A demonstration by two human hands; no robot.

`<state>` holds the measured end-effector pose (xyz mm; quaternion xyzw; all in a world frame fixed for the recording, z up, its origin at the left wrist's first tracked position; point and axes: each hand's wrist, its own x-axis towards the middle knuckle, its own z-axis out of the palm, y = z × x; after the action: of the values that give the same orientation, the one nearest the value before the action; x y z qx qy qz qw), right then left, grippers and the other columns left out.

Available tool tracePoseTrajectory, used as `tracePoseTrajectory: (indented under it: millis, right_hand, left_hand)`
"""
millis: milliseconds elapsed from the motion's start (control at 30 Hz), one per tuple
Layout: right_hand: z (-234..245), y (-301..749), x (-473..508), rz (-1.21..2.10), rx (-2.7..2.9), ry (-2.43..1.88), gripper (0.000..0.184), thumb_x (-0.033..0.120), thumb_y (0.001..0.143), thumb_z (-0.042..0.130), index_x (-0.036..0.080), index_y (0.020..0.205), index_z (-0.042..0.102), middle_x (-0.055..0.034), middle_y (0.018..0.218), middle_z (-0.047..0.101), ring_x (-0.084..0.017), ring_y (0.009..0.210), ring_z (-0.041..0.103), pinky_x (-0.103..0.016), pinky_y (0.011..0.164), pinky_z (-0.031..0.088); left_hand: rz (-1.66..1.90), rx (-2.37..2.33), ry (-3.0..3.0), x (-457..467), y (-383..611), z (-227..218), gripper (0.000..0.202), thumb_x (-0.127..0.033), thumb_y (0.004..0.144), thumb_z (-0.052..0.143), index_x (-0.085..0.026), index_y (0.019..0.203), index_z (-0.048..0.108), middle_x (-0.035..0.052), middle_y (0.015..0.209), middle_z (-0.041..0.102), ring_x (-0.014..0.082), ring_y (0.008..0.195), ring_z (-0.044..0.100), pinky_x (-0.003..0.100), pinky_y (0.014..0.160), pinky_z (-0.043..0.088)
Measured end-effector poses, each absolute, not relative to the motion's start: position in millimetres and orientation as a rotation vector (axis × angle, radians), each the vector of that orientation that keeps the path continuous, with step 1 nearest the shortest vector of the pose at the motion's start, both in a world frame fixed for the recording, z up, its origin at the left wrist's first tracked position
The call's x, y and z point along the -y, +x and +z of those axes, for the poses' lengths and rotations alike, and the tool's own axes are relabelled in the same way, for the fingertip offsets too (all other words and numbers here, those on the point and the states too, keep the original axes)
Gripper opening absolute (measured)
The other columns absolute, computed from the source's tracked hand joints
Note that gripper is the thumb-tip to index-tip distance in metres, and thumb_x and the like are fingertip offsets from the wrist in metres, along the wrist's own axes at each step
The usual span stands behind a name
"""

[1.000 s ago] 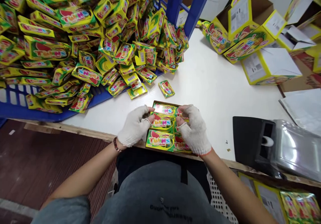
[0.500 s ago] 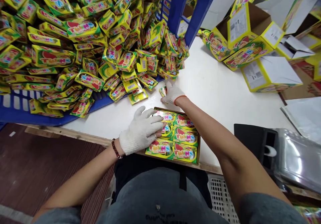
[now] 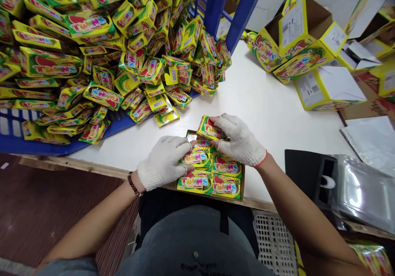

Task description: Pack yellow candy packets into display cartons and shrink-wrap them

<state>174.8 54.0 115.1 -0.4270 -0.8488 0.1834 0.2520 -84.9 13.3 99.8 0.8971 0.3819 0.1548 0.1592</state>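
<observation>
A shallow cardboard tray [image 3: 242, 185] lies at the near edge of the white table [image 3: 265, 103], filled with yellow-green "TWINS" candy packs [image 3: 225, 165]. My left hand [image 3: 165, 160], in a white knit glove, rests on the packs at the tray's left side, fingers curled over them. Gloved too, my right hand [image 3: 239, 140] pinches one candy pack [image 3: 209, 128] just above the tray's far edge. The pack is tilted.
A big heap of the same packs [image 3: 101, 49] spills from a blue crate [image 3: 18, 138] at the left. Printed cartons [image 3: 304, 41] lie at the far right. A black dispenser [image 3: 311, 177] and clear film [image 3: 367, 193] sit on the right.
My right hand reached out to a loose pack near the heap, took hold of it and brought it back over the tray. My left hand stayed on the tray's packs.
</observation>
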Motion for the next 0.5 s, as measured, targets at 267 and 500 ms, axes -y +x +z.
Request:
tracePoseTrajectory:
  millis: [267, 500]
  right_hand:
    - [111.7, 181.8, -43.5, 0.476, 2.27, -1.316, 0.052, 0.024, 0.077, 0.059, 0.016, 0.128, 0.062, -0.0135, 0.116, 0.069, -0.029, 0.104, 0.064, -0.045, 0.091, 0.052]
    - [115.7, 155.7, -46.9, 0.423, 2.551, -1.123, 0.039, 0.021, 0.082, 0.058, 0.014, 0.12, 0.067, -0.0119, 0.104, 0.071, -0.026, 0.091, 0.062, -0.041, 0.082, 0.049]
  left_hand:
    - [0.444, -1.015, 2.614, -24.7, -90.3, 118.7, 0.042, -0.046, 0.095, 0.059, -0.015, 0.122, 0.064, 0.0119, 0.108, 0.071, 0.0254, 0.1, 0.066, 0.039, 0.086, 0.052]
    - [0.537, -0.877, 2.687, 2.3, -74.4, 115.3, 0.022, -0.032, 0.097, 0.053, -0.019, 0.094, 0.07, 0.0097, 0.108, 0.072, 0.0248, 0.101, 0.065, 0.046, 0.093, 0.05]
